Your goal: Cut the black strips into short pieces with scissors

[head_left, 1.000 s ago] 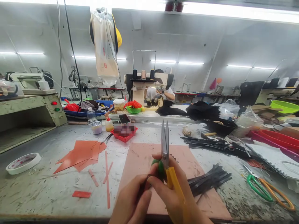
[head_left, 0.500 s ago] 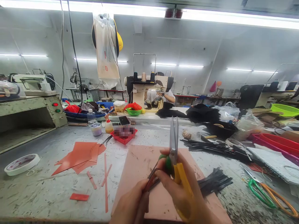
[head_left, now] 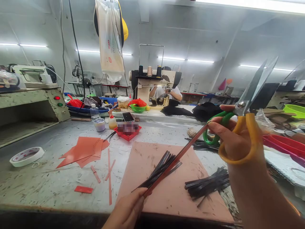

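Note:
A long reddish-brown strip (head_left: 171, 163) with a dark edge stretches diagonally between my two hands. My left hand (head_left: 128, 203), low in the middle, is closed on its near end. Up at the right, my right hand (head_left: 231, 136) pinches the far end between thumb and finger. Scissors (head_left: 241, 106) with green and yellow handles hang on that same hand, blades pointing up and parted. Below the strip, a bundle of thin black strips (head_left: 164, 162) lies on a pinkish sheet (head_left: 135, 159). A second black bundle (head_left: 207, 183) lies at the sheet's right edge.
Orange pieces (head_left: 83, 148), narrow orange strips (head_left: 109, 187) and a tape roll (head_left: 26, 156) lie on the left. A red basket (head_left: 128, 135), a glue bottle (head_left: 111, 122) and a jar (head_left: 98, 124) stand farther back. Someone sits behind a sewing machine (head_left: 145, 89).
My right hand has moved up and right with the scissors, drawing the strip out long from my left hand. The black bundle on the sheet has come into sight. The view has tilted slightly down.

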Available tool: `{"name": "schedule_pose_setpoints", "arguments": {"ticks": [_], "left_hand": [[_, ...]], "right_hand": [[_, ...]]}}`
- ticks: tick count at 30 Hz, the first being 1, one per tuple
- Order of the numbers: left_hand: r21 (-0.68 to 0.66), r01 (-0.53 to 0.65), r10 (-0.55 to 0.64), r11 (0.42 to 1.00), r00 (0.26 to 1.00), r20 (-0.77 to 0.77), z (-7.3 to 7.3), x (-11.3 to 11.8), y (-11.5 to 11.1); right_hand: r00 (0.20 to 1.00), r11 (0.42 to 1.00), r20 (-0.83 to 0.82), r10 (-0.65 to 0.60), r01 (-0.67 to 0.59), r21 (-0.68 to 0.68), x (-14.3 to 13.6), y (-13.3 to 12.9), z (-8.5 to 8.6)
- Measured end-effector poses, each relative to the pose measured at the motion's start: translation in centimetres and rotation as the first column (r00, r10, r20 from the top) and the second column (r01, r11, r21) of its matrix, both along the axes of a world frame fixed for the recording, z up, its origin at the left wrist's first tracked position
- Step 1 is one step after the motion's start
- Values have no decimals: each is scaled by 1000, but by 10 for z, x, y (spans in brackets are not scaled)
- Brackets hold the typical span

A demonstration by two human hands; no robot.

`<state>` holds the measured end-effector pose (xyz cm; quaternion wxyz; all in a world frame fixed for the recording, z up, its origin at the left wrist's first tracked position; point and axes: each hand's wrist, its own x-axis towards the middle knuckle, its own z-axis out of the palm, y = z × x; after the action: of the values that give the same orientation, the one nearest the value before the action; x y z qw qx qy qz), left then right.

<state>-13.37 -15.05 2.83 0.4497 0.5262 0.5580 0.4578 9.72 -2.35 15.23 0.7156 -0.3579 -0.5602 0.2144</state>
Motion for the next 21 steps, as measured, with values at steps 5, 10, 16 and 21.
{"name": "schedule_pose_setpoints", "arguments": {"ticks": [5, 10, 16, 21], "left_hand": [[-81, 15, -7, 997, 996, 94, 6, 0, 0], [-89, 77, -63, 993, 987, 147, 12, -2, 2], [-191, 296, -278, 936, 954, 115, 24, -11, 10], [-213, 339, -365, 916, 926, -97, 48, -16, 22]], "right_hand": [[1000, 1000, 10, -20, 20, -14, 2, 3, 5], [999, 999, 2, -47, 47, -1, 3, 4, 8], [999, 999, -25, -40, 40, -1, 1, 6, 16], [999, 999, 9, -43, 43, 12, 2, 9, 21]]}}
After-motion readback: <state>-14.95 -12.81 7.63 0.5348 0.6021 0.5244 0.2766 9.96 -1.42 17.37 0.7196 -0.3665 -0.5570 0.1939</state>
